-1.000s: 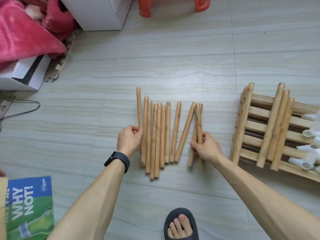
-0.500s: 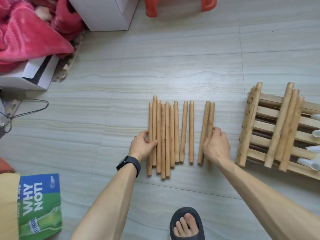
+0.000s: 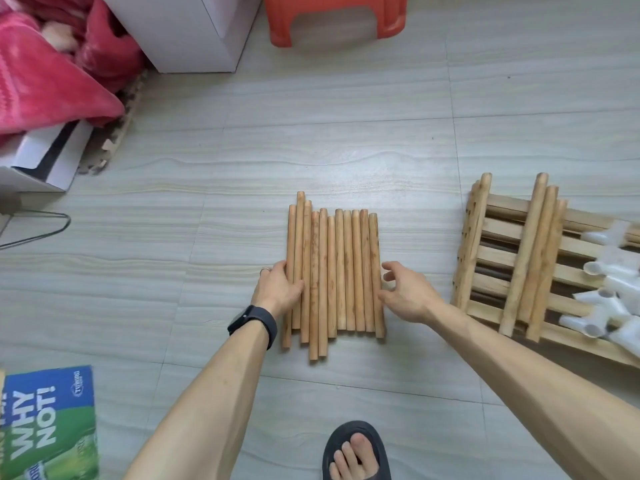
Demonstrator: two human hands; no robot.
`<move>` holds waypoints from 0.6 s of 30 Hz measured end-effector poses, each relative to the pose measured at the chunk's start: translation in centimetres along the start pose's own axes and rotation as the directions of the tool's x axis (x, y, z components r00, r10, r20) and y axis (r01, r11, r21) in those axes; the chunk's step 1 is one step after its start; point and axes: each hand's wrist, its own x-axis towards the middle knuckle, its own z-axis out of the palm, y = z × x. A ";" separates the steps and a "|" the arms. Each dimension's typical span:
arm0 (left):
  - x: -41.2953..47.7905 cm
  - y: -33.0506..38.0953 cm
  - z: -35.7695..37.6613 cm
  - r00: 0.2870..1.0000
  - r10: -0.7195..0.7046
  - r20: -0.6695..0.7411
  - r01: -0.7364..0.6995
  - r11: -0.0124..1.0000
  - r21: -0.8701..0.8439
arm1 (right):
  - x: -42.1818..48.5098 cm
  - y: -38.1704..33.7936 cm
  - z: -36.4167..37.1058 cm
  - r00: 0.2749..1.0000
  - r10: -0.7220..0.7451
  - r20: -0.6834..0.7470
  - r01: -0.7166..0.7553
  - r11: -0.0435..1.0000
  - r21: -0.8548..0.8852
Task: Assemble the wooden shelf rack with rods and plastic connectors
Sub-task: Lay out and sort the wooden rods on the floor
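Note:
Several wooden rods [image 3: 341,271] lie side by side on the floor in one tight row, running away from me. My left hand [image 3: 278,289] rests against the row's left side, fingers over the outer rods. My right hand [image 3: 403,294] touches the rightmost rod with relaxed, spread fingers. To the right lies a stack of slatted wooden shelf panels [image 3: 498,258] with three longer rods [image 3: 535,254] across it. White plastic connectors [image 3: 609,282] are heaped on its right part.
An orange plastic stool [image 3: 336,19] and a white box [image 3: 194,29] stand at the back. A pink blanket [image 3: 45,71] and a cardboard box [image 3: 38,168] are at the left. A green-blue carton [image 3: 48,424] lies bottom left. My sandalled foot [image 3: 356,452] is below the rods.
Both hands have pushed the loose, spread rods inward from either side. The gaps have closed and the rods now form one packed row.

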 end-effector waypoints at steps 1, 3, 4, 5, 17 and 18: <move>-0.2 0.7 -0.2 1.000 -0.002 0.000 0.002 1.000 0.029 | -0.5 0.0 -0.9 1.000 -0.015 0.022 0.015 1.000 -0.006; -0.7 2.5 -0.8 0.999 0.031 -0.018 -0.029 0.995 0.092 | -1.7 0.3 -3.1 0.998 -0.056 0.038 0.057 0.997 -0.042; -1.0 3.7 -1.0 0.998 0.067 -0.020 -0.064 0.991 0.119 | -2.4 0.7 -4.5 0.997 -0.073 0.035 0.075 0.994 -0.075; -1.3 5.1 -1.1 0.994 0.113 -0.012 -0.110 0.983 0.145 | -3.1 1.1 -5.9 0.996 -0.082 0.025 0.084 0.991 -0.108; -8.1 23.8 9.4 0.799 0.568 0.198 -0.601 0.746 0.287 | -7.8 13.7 -13.7 0.845 0.243 -0.476 -0.253 0.967 0.045; -8.6 24.5 10.5 0.792 0.575 0.205 -0.610 0.740 0.282 | -7.7 14.2 -13.6 0.842 0.269 -0.468 -0.263 0.962 0.079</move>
